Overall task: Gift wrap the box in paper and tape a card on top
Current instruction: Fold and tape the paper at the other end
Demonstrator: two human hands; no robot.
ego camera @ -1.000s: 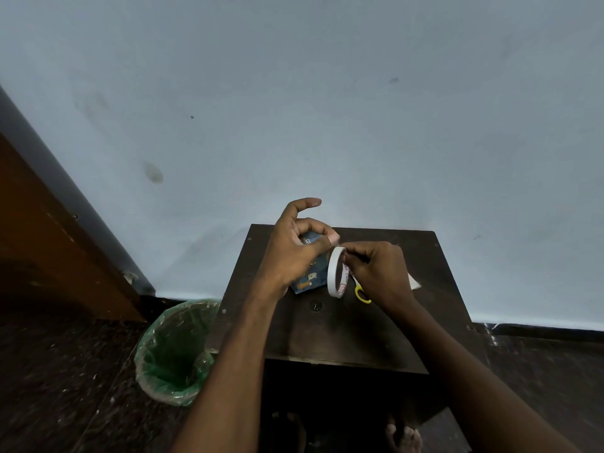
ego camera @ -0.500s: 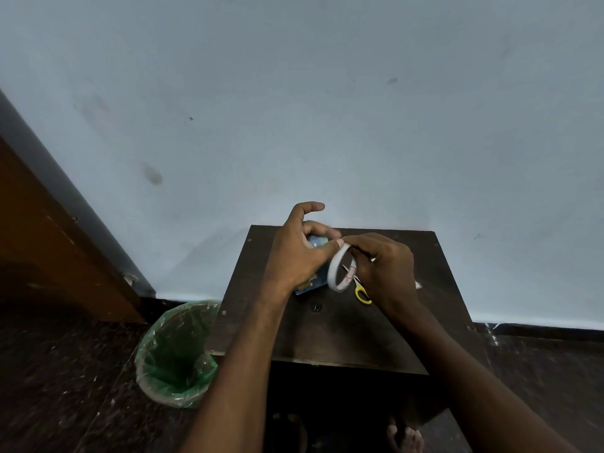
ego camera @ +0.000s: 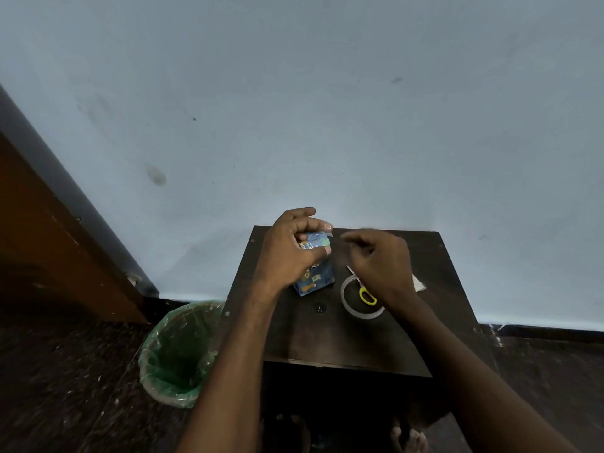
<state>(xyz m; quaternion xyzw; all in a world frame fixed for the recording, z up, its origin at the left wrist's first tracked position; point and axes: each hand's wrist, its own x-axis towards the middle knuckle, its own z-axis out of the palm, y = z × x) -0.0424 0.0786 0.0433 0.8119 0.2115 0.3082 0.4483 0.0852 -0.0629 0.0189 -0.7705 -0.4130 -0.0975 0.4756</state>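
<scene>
Gripping the wrapped box (ego camera: 314,271), the left hand (ego camera: 289,253) steadies it.

Dark table (ego camera: 327,341) against pale wall (ego camera: 327,109)

Dim, bluish light, dark floor, wide-angle bending at edges, slight motion blur.

The left hand (ego camera: 287,253) grips the blue wrapped box (ego camera: 315,273) on the dark table (ego camera: 343,338), the right hand (ego camera: 380,259) curled beside it above the tape roll (ego camera: 351,307) and scissors (ego camera: 366,294)
</scene>
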